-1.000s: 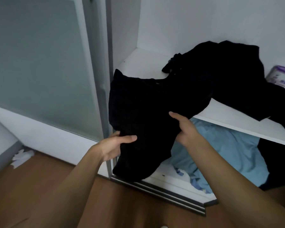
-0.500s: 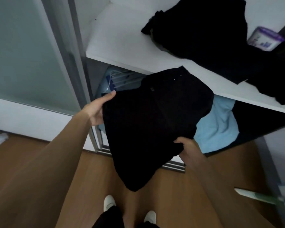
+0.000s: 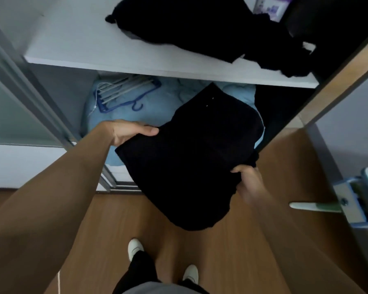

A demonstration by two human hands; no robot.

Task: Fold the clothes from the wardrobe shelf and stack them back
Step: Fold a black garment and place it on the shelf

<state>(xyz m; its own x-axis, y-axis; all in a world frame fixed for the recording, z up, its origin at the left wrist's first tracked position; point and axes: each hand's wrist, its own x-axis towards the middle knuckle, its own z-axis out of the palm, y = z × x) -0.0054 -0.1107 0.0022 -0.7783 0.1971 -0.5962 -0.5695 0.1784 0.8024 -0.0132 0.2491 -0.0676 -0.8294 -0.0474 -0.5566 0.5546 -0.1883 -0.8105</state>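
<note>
A black garment [image 3: 191,158] hangs in the air in front of the wardrobe, below the white shelf [image 3: 136,58]. My left hand [image 3: 128,132] grips its upper left edge, thumb on top. My right hand [image 3: 246,179] grips its right edge lower down, fingers curled under the cloth. The garment's lower end droops toward the wooden floor. On the shelf lies a heap of other black clothes [image 3: 210,24], unfolded and spread to the right.
A purple-white packet [image 3: 270,7] sits at the back of the shelf. Under the shelf lie light blue bedding [image 3: 123,115] and blue and white hangers [image 3: 123,92]. A sliding door frame [image 3: 26,98] stands left, a pale blue piece of furniture [image 3: 357,198] right. My white shoes [image 3: 135,248] are on the floor.
The garment has come off the shelf and down in front of me. My head has tilted down, and both hands have shifted along the cloth's edges while holding it.
</note>
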